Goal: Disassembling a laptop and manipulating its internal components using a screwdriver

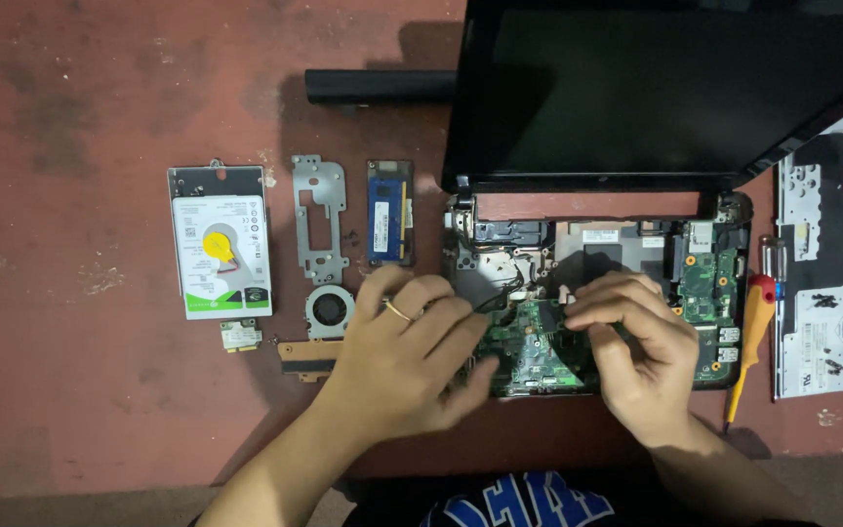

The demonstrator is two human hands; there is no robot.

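Both hands work over the opened laptop base [714, 293]; left hand [412, 356] rests on the near-left part of the green motherboard [529, 346], fingers curled and pressed down, gripping nothing visible; right hand [636, 351] has fingers bent, tips pinched together at a small part on the board's upper middle, which cannot be identified; board's long axis runs left to right, directly beneath both sets of fingertips; right hand is nearer the pinched point. Off to the left lie 1 hard drive [219, 249], 1 metal bracket [319, 217], 1 memory module [389, 213], 1 fan [330, 310]; orange screwdriver [748, 342] lies right.
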